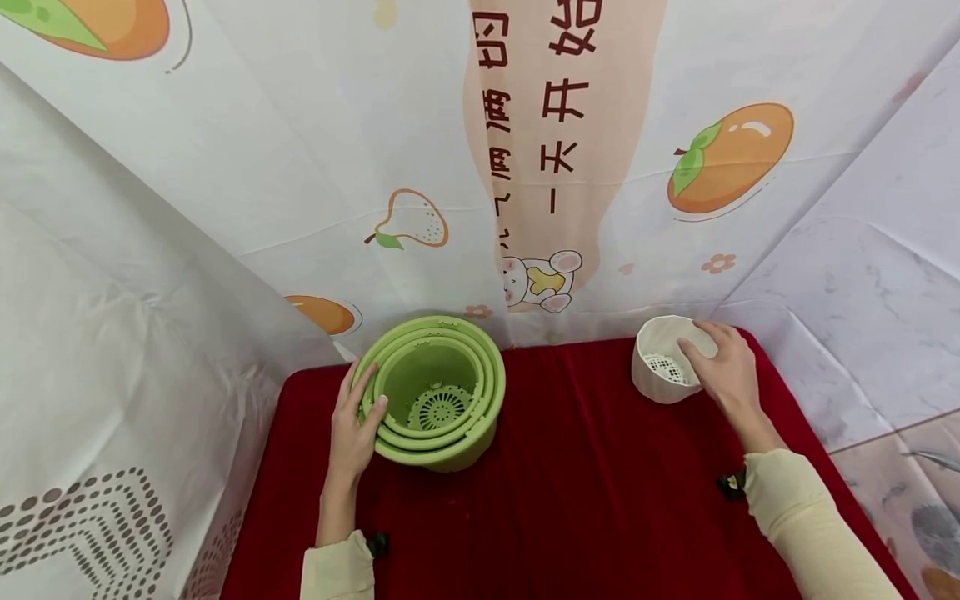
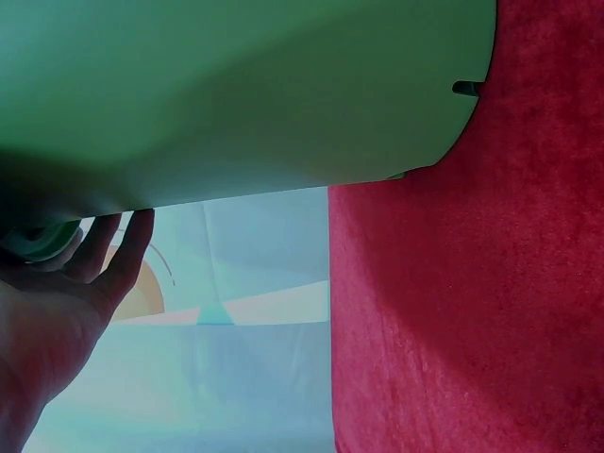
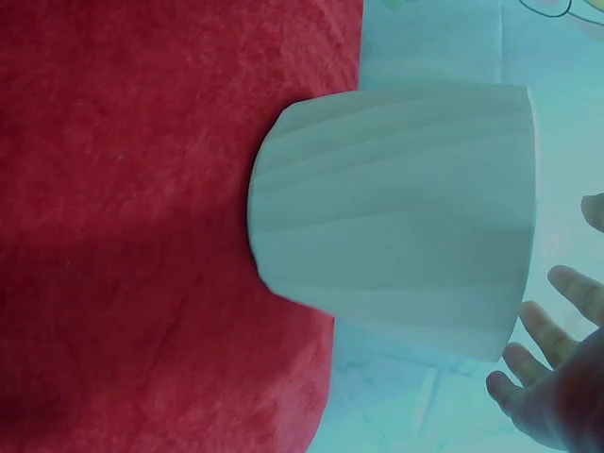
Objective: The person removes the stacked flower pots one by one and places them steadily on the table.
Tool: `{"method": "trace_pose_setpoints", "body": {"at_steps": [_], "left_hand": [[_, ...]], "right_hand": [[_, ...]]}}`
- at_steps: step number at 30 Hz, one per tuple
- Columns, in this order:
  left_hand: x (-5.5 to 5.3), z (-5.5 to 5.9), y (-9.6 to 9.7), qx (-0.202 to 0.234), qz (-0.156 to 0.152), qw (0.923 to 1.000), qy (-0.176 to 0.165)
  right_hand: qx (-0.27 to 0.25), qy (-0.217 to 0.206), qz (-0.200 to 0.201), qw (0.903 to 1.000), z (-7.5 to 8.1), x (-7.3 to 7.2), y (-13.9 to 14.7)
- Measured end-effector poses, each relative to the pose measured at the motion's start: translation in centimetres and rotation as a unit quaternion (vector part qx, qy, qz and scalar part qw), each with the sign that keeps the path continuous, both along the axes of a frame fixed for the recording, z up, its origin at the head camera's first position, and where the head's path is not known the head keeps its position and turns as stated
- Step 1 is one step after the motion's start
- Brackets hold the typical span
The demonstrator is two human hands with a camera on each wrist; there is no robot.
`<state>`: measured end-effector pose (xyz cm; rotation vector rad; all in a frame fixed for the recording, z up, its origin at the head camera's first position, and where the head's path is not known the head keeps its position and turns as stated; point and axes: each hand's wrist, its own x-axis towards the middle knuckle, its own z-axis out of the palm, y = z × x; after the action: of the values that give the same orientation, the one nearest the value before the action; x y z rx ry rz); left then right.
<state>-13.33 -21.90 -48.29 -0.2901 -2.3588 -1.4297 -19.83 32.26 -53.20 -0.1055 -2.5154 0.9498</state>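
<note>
Three green plastic flowerpots (image 1: 459, 455), nested one inside another, stand at the left of the table with a slotted base showing inside. My left hand (image 1: 356, 429) holds the stack's left rim, thumb over the edge and fingers along the outside. In the left wrist view, the outer pot's smooth wall (image 2: 255, 94) fills the top. A smaller white flowerpot (image 1: 651, 379) with a perforated base stands at the back right. Beside its right rim is my right hand (image 1: 726, 367), thumb over the opening. The right wrist view has that hand's fingers (image 3: 547, 335) spread loosely near the white rim.
A red velvet cloth (image 1: 555, 500) covers the table. White curtains (image 1: 360, 125) printed with fruit and writing hang close behind the pots and at both sides. Dark straps (image 1: 731, 483) circle the wrists below cream sleeves.
</note>
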Motion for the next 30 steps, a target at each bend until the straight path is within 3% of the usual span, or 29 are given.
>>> {"method": "trace_pose_setpoints", "body": {"at_steps": [7, 17, 25, 30], "left_hand": [[0.0, -0.1, 0.0, -0.001, 0.003, 1.0000, 0.002], [0.0, -0.1, 0.3, 0.008, 0.004, 0.9999, -0.006], [0.1, 0.1, 0.2, 0.002, 0.006, 1.0000, -0.002], [0.1, 0.0, 0.1, -0.001, 0.005, 1.0000, 0.000]], "right_hand": [[0.011, 0.014, 0.041, 0.9990, 0.3, -0.1, -1.6], [0.005, 0.008, 0.069, 0.9976, 1.3, 0.0, -3.1], [0.046, 0.079, 0.094, 0.9914, 1.4, -0.5, -4.4], [0.035, 0.070, 0.120, 0.9897, 1.5, -0.4, -5.7]]}}
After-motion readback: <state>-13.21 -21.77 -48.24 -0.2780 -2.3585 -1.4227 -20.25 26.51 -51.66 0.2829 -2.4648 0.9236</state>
